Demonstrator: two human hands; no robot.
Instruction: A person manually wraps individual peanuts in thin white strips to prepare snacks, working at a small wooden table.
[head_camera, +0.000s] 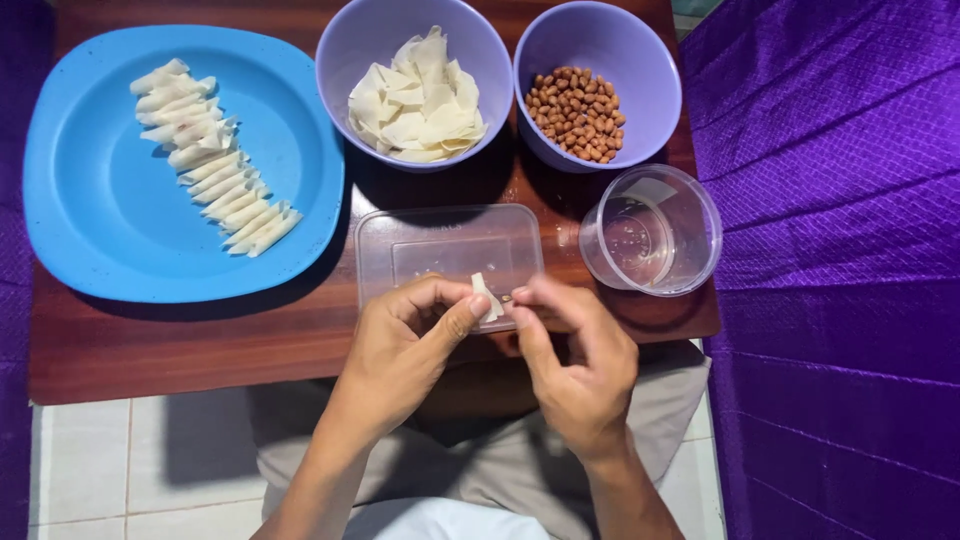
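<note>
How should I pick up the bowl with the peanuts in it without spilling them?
Take the purple peanut bowl by its rim, probably with two hands on opposite sides. It stands upright and round, with no handle. Come from the right and near side: the bowl of white wrappers sits close on its left, and the clear round cup stands just in front.

A small pale wrapper, thin and partly folded, stands nearly upright, pinched between the left hand thumb and the right hand fingertips, just over the near edge of a clear plastic tray.
</note>
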